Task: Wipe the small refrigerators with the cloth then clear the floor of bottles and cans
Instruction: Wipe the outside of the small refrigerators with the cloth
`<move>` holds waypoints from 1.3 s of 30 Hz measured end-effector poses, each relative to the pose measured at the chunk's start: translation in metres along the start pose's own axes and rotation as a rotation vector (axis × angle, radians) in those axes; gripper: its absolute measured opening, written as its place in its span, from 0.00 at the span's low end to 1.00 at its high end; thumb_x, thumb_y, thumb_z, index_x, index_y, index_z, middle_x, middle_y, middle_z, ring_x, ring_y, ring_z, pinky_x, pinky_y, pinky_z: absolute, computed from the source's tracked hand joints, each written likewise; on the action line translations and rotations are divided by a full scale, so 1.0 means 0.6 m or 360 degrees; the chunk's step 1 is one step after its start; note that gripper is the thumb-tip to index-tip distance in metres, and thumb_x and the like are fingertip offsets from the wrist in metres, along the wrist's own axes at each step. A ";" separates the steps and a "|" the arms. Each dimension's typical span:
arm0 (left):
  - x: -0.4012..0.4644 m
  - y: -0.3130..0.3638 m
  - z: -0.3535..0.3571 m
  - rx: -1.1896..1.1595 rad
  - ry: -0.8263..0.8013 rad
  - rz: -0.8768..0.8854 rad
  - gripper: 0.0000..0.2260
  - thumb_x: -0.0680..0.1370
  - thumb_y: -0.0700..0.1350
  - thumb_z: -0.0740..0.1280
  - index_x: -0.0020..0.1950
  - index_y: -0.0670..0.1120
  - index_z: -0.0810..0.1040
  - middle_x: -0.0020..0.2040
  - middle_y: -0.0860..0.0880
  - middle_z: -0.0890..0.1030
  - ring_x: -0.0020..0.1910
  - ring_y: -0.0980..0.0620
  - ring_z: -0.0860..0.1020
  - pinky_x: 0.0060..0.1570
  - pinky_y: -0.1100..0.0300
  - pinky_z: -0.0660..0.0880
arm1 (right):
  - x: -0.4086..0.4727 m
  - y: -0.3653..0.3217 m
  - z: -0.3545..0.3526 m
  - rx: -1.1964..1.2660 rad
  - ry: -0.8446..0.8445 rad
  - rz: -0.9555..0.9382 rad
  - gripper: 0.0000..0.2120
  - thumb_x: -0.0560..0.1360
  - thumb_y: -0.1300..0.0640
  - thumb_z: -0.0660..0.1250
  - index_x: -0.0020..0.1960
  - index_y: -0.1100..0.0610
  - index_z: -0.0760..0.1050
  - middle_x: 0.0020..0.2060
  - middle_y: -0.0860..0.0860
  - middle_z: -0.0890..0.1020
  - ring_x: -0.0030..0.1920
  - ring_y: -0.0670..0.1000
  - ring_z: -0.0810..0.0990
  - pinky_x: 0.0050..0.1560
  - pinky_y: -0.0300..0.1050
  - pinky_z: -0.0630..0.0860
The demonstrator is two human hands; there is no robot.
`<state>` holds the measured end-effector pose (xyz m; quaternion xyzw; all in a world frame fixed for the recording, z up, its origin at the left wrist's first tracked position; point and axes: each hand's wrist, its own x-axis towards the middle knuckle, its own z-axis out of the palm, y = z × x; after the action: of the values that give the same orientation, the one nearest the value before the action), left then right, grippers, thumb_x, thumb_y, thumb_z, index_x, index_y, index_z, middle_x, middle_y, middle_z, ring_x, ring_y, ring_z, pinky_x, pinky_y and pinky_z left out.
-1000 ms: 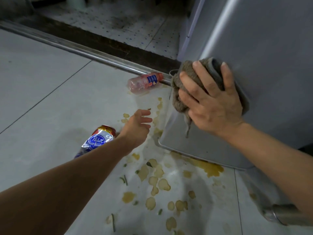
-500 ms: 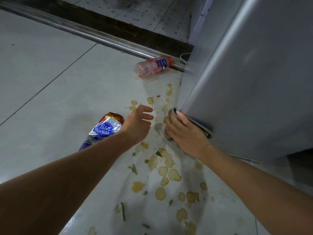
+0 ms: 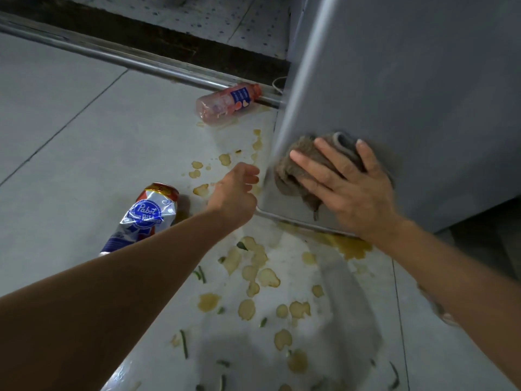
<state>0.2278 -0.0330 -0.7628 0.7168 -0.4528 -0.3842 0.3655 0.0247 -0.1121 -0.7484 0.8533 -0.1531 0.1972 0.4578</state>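
Observation:
A grey small refrigerator (image 3: 408, 94) fills the upper right. My right hand (image 3: 346, 190) presses a crumpled grey-brown cloth (image 3: 298, 176) flat against its lower front with spread straight fingers. My left hand (image 3: 234, 193) hovers over the floor just left of the refrigerator's bottom corner, fingers loosely curled, holding nothing. A crushed blue, white and red can (image 3: 143, 215) lies on the floor to the left of my left hand. A pink plastic bottle (image 3: 228, 104) lies on its side by the metal threshold rail.
Yellowish spill blotches and green scraps (image 3: 253, 277) cover the white tile floor in front of the refrigerator, with a puddle (image 3: 349, 246) under its bottom edge. A metal rail (image 3: 127, 59) and dark strip cross the top, with speckled floor beyond.
My right hand has slid the cloth from the refrigerator's bottom corner back up onto its front. My left hand's fingers have curled in a little. The can and bottle lie as before.

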 end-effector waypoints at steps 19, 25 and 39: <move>0.004 0.049 0.059 0.0419 0.0335 -0.0055 0.23 0.67 0.58 0.74 0.52 0.48 0.67 0.50 0.47 0.80 0.49 0.45 0.78 0.50 0.47 0.77 | -0.150 0.046 0.010 0.0042 -0.0184 -0.0065 0.22 0.82 0.60 0.51 0.75 0.51 0.58 0.77 0.47 0.48 0.77 0.51 0.46 0.74 0.54 0.41; 0.010 0.046 0.053 0.0547 0.0282 -0.0104 0.26 0.65 0.63 0.73 0.53 0.50 0.67 0.51 0.48 0.80 0.49 0.44 0.79 0.50 0.45 0.78 | -0.209 0.009 0.032 0.0211 -0.0696 -0.0654 0.38 0.70 0.63 0.64 0.76 0.52 0.53 0.76 0.47 0.51 0.76 0.50 0.47 0.74 0.52 0.32; 0.009 0.037 0.056 0.0606 0.0320 0.0004 0.27 0.67 0.62 0.71 0.57 0.49 0.67 0.52 0.47 0.79 0.51 0.42 0.78 0.50 0.43 0.77 | -0.241 0.045 0.009 -0.0091 -0.0484 -0.0074 0.35 0.74 0.61 0.52 0.77 0.50 0.43 0.76 0.48 0.39 0.76 0.53 0.38 0.73 0.57 0.34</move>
<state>0.1914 -0.0510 -0.7592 0.8071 -0.4793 -0.2179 0.2672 -0.1130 -0.1193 -0.8004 0.8633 -0.2063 0.0507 0.4578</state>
